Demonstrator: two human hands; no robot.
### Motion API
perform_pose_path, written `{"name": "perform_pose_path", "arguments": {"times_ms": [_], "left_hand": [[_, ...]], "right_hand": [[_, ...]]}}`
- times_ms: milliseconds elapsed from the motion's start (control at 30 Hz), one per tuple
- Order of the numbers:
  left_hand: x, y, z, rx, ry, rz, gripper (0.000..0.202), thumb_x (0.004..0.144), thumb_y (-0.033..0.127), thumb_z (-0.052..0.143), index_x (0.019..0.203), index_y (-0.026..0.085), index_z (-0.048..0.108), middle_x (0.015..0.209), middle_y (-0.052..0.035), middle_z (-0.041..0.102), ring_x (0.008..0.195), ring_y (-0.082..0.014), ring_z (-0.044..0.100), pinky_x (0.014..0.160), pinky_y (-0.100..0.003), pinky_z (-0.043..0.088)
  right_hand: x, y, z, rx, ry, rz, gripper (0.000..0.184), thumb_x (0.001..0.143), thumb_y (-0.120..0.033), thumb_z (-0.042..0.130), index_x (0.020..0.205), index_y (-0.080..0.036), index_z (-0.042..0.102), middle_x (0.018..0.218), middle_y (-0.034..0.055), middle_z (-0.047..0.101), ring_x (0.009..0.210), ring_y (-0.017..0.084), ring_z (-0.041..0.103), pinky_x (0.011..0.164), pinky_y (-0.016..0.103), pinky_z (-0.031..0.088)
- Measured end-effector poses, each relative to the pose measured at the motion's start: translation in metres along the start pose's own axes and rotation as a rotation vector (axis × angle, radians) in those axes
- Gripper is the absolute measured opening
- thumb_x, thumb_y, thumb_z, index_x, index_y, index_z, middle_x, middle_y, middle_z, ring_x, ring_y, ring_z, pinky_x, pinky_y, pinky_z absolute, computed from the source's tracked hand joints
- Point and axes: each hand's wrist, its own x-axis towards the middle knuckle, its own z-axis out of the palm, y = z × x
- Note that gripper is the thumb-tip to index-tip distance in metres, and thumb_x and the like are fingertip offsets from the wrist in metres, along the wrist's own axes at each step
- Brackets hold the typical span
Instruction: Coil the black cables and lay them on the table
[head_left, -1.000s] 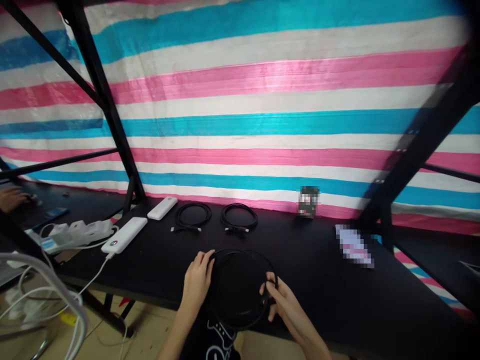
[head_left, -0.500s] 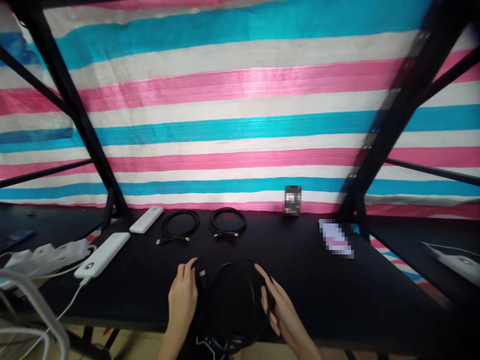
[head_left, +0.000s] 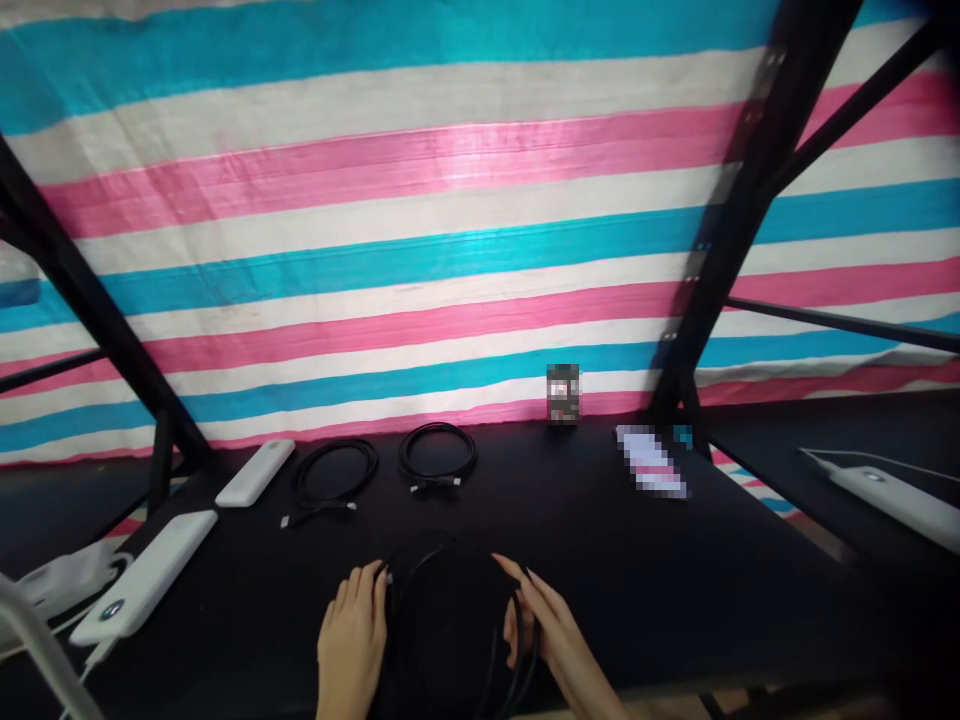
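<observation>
Between my hands is a loosely looped black cable, close to the table's front edge. My left hand is closed on the left side of the loops, near a small pale plug end. My right hand grips the right side, its fingers curled around the strands. Beyond them lie two coiled black cables, one at left and one at centre, each with metal plug ends showing. The lower part of the held loops runs out of the picture.
Two white power banks, one farther back and one nearer with a cable plugged in, lie at left beside a white power strip. A blurred-out small box and packet are at the back right. Black frame posts rise at both sides.
The view has turned and shifted, so the table things sit differently in the picture. Both hands still hold the looped cable, which has drawn a little narrower.
</observation>
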Motion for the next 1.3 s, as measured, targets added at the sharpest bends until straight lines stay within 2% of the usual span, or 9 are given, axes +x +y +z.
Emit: {"name": "perform_pose_path", "arguments": {"times_ms": [167,300,400,567,633,733,867,1100,1300], "left_hand": [[0.001,-0.004,0.000,-0.079,-0.032,0.034,0.037,0.089,0.024,0.030,0.104,0.023,0.063,0.106,-0.0059,0.067,0.097,-0.0228,0.062,0.076,-0.034,0.050],[0.007,0.000,-0.008,-0.231,-0.103,-0.147,0.035,0.086,0.044,0.039,0.105,0.024,0.061,0.099,-0.0040,0.068,0.090,-0.0215,0.064,0.072,-0.032,0.052],[0.009,0.002,-0.010,-0.263,-0.110,-0.202,0.039,0.084,0.049,0.042,0.105,0.022,0.060,0.096,-0.0046,0.068,0.085,-0.0215,0.065,0.070,-0.032,0.052],[0.005,0.003,-0.007,-0.179,-0.012,-0.088,0.035,0.089,0.037,0.033,0.106,0.020,0.058,0.100,-0.0057,0.066,0.093,-0.0219,0.063,0.076,-0.032,0.049],[0.004,0.005,-0.010,-0.146,-0.007,-0.060,0.033,0.090,0.032,0.032,0.106,0.019,0.058,0.095,-0.0055,0.066,0.088,-0.0204,0.063,0.074,-0.030,0.048],[0.006,0.012,-0.018,-0.115,0.008,-0.076,0.030,0.090,0.032,0.035,0.103,0.020,0.058,0.091,-0.0048,0.064,0.082,-0.0189,0.062,0.071,-0.028,0.047],[0.007,0.019,-0.025,-0.072,0.005,-0.098,0.028,0.090,0.032,0.037,0.102,0.019,0.058,0.089,-0.0050,0.063,0.081,-0.0189,0.062,0.071,-0.028,0.046],[0.005,0.021,-0.026,-0.005,-0.001,-0.092,0.026,0.091,0.030,0.037,0.099,0.017,0.058,0.090,-0.0055,0.063,0.083,-0.0201,0.059,0.073,-0.031,0.044],[0.004,0.021,-0.024,0.002,0.011,-0.083,0.024,0.091,0.029,0.037,0.098,0.017,0.056,0.089,-0.0055,0.062,0.083,-0.0197,0.059,0.073,-0.030,0.043]], "right_hand": [[0.000,-0.004,-0.001,-0.024,-0.067,-0.007,0.077,0.071,-0.054,0.064,0.131,-0.012,0.043,0.057,-0.0007,0.060,0.041,0.009,0.052,0.042,0.021,0.045],[0.000,-0.005,-0.002,-0.030,-0.078,-0.024,0.073,0.074,-0.053,0.062,0.131,-0.011,0.043,0.057,-0.0007,0.060,0.039,0.009,0.053,0.039,0.019,0.042],[0.000,-0.002,-0.003,-0.037,-0.091,-0.017,0.074,0.075,-0.054,0.060,0.132,-0.010,0.042,0.057,-0.0004,0.061,0.037,0.009,0.053,0.038,0.019,0.041],[0.001,0.001,-0.001,-0.145,-0.112,-0.047,0.077,0.074,-0.060,0.057,0.129,-0.008,0.044,0.054,0.0014,0.062,0.037,0.012,0.055,0.039,0.022,0.042],[0.000,0.000,0.001,-0.177,-0.112,-0.057,0.078,0.071,-0.063,0.058,0.126,-0.008,0.047,0.053,0.0012,0.062,0.037,0.012,0.054,0.039,0.022,0.042],[-0.002,-0.003,0.002,-0.198,-0.107,-0.056,0.074,0.070,-0.063,0.059,0.119,-0.009,0.051,0.052,0.0003,0.061,0.037,0.012,0.054,0.039,0.023,0.043],[-0.001,-0.001,-0.001,-0.205,-0.126,-0.059,0.057,0.076,-0.058,0.057,0.110,-0.012,0.053,0.055,-0.0005,0.060,0.039,0.011,0.055,0.039,0.021,0.041],[0.001,0.006,-0.003,-0.203,-0.113,-0.067,0.046,0.076,-0.059,0.057,0.095,-0.017,0.050,0.063,-0.0018,0.058,0.042,0.011,0.055,0.041,0.023,0.043],[-0.002,0.002,0.000,-0.215,-0.156,-0.090,0.041,0.077,-0.057,0.057,0.072,-0.017,0.048,0.058,-0.0014,0.056,0.041,0.010,0.054,0.040,0.020,0.042]]}}
